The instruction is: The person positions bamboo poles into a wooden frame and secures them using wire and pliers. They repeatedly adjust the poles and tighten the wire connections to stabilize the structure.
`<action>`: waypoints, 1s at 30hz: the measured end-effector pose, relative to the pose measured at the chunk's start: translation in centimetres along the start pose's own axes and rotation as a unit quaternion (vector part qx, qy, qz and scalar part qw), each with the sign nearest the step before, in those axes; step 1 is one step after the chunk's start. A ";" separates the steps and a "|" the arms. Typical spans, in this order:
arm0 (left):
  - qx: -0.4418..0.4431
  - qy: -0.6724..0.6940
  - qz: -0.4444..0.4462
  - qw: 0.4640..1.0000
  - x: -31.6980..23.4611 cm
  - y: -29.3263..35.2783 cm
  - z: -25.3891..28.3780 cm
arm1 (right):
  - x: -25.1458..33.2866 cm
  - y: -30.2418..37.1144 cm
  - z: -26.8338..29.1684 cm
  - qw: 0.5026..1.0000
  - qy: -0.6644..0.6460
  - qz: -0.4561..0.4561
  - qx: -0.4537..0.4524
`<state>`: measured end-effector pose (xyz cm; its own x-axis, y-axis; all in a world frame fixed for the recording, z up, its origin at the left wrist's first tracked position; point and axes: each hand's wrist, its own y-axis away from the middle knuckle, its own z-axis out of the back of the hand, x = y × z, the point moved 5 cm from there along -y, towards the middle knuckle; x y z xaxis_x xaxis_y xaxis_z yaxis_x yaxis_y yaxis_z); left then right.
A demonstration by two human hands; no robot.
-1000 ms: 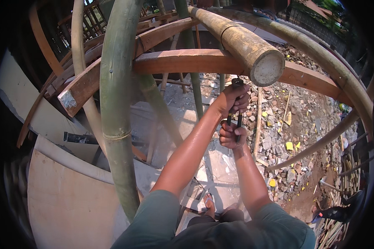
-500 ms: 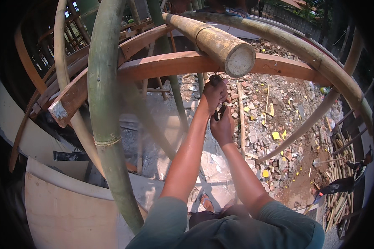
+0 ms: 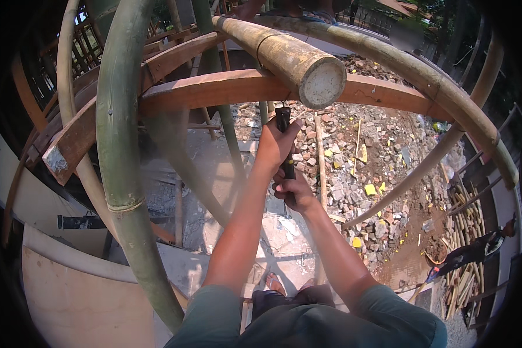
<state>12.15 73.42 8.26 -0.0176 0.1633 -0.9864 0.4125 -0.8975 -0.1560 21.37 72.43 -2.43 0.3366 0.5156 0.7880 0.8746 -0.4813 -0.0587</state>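
In the head view, the left hand is wrapped around a black hand tool just below its head, its fingers closed on it. The right hand sits lower, fingers curled tightly around the handle. The tool points up the picture, its head near the wooden beam; whether they touch I cannot tell. A thick bamboo pole with a pale grey end lies across the beam, close above the tool. A green bamboo post stands to the left, and broken rubble covers the ground to the right.
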 end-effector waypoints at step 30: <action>0.410 0.405 0.042 0.816 -0.4 -3.8 -1.9 | -0.4 -0.5 -2.8 0.994 -0.037 0.041 0.099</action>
<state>12.30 77.54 9.35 0.7236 0.0071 -0.6902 -0.3726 -0.8377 -0.3992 19.83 70.47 -1.02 0.4276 0.5351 0.7285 0.8925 -0.3779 -0.2463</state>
